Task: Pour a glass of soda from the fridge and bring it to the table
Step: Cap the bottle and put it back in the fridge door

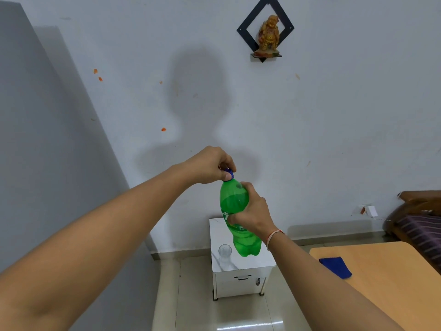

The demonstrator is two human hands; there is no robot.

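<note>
I hold a green soda bottle (pixel 235 201) upright in the air in front of me. My right hand (pixel 253 212) is wrapped around its middle, covering part of the label. My left hand (pixel 211 164) pinches the blue cap (pixel 228 175) at the top with thumb and fingers. Below the bottle, an empty clear glass (pixel 224 254) stands on the top of a small white cabinet (pixel 241 280). The wooden table (pixel 386 283) lies at the lower right.
A blue cloth (pixel 335 267) lies on the table's near-left part. A grey fridge side (pixel 47 163) fills the left. A bed (pixel 420 225) is at the right edge. A golden figurine (pixel 269 34) sits on a wall shelf. Tiled floor surrounds the cabinet.
</note>
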